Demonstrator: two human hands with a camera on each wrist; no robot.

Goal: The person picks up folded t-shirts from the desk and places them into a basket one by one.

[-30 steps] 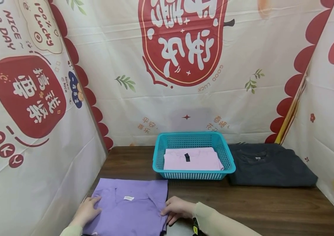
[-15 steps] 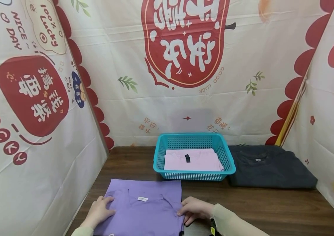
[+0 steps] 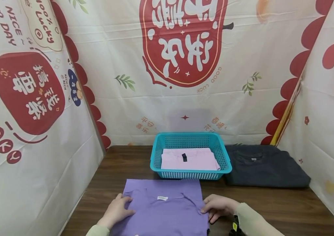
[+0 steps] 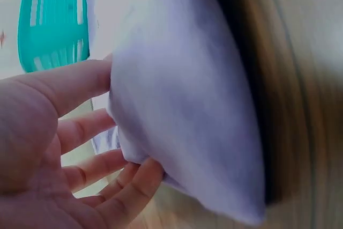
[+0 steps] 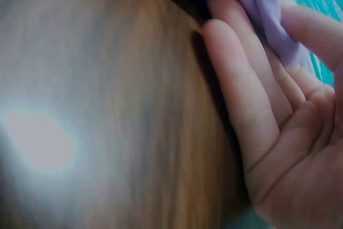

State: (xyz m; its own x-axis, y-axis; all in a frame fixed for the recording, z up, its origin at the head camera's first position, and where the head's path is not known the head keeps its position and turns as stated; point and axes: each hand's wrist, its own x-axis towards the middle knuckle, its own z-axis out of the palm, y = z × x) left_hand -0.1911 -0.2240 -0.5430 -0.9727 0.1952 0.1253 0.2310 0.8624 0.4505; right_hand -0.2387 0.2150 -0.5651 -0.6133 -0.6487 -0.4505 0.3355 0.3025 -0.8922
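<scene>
A folded purple T-shirt (image 3: 164, 209) with a white neck label lies at the front of the table, low in the head view. My left hand (image 3: 117, 209) grips its left edge, thumb on top. In the left wrist view the fingers (image 4: 96, 167) reach under the purple cloth (image 4: 187, 95). On the opposite side my right hand (image 3: 218, 206) pinches the right edge between thumb and fingers. The right wrist view shows the fingers (image 5: 236, 73) beneath the fold of purple cloth (image 5: 268, 14), close over the wood.
Behind the shirt stands a teal plastic basket (image 3: 224, 160) with a folded pink T-shirt (image 3: 194, 160) inside. A folded dark T-shirt (image 3: 264, 167) lies to its right on the brown wooden table (image 3: 287, 206). Printed white cloth (image 3: 161, 108) encloses the back and sides.
Both hands have moved the purple T-shirt to the right, bringing its back edge in front of the basket. The basket and dark T-shirt stay in place; the head view shifts slightly.
</scene>
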